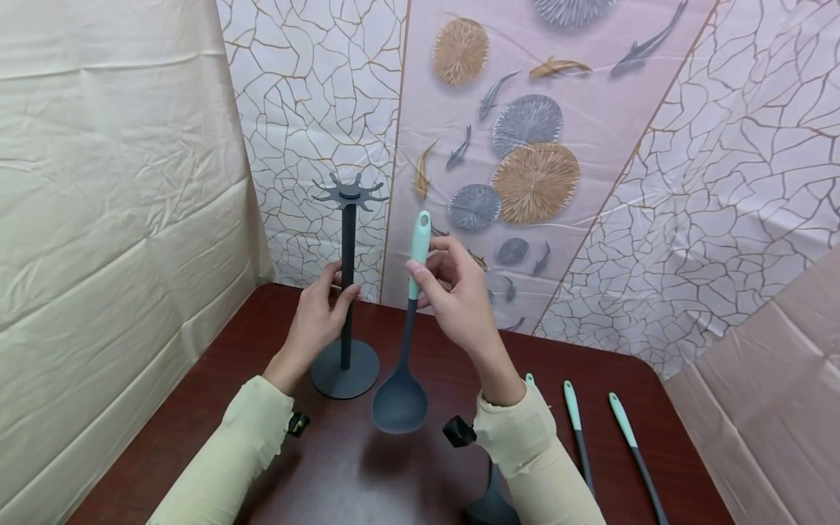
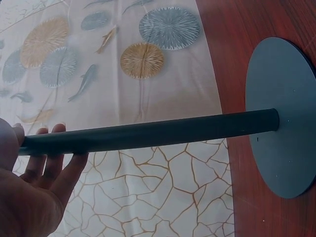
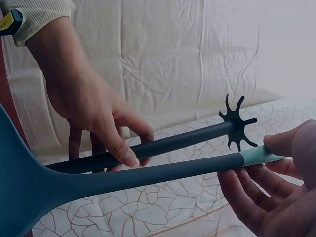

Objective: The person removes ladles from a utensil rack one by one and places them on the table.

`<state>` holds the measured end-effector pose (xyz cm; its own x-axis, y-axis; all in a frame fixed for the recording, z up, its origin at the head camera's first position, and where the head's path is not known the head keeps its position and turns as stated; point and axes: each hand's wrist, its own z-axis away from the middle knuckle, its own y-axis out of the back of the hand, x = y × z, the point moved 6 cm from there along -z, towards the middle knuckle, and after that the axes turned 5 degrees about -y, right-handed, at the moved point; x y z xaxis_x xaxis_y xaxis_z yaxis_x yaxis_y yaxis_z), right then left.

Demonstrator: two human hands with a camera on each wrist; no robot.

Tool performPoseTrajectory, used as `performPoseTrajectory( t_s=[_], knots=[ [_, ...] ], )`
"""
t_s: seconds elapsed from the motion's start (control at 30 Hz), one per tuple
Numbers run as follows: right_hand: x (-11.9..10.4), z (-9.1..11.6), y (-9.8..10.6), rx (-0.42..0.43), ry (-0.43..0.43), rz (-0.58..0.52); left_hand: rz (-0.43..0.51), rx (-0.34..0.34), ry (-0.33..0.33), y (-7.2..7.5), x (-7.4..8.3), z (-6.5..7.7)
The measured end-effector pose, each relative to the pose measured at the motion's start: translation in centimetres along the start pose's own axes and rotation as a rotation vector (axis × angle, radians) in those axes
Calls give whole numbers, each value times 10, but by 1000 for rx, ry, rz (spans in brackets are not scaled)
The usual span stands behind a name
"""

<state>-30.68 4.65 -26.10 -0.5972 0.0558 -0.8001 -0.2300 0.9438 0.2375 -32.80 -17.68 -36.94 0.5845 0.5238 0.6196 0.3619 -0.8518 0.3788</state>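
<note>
A dark grey utensil stand (image 1: pixel 348 240) rises from a round base (image 2: pixel 291 163) on the table, with a ring of curved hooks (image 3: pixel 238 127) at its top. My left hand (image 1: pixel 313 317) grips its post around mid-height, thumb on one side and fingers behind. In my right hand (image 1: pixel 462 302) is a ladle (image 1: pixel 400 402), pinched by its mint-green handle between thumb and fingers. The ladle hangs bowl-down just right of the stand, and its shadow falls on the table below. No utensil hangs from the hooks.
On the dark red table (image 1: pixel 315 467), another dark utensil (image 1: pixel 492 504) lies partly hidden beneath my right forearm. Two more mint-handled utensils, a nearer one (image 1: pixel 572 408) and an outer one (image 1: pixel 623 421), lie further right. Patterned cloth (image 1: pixel 315 95) hangs behind the table.
</note>
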Motion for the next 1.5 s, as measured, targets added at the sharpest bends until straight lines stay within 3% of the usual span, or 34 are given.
performPoseTrajectory(
  t_s=[0.9, 1.5],
  knots=[
    [7, 9, 23, 42, -20, 14, 0, 14, -13, -1, -1, 1],
    [33, 26, 38, 61, -144, -9, -1, 18, 0, -2, -1, 0]
  ],
)
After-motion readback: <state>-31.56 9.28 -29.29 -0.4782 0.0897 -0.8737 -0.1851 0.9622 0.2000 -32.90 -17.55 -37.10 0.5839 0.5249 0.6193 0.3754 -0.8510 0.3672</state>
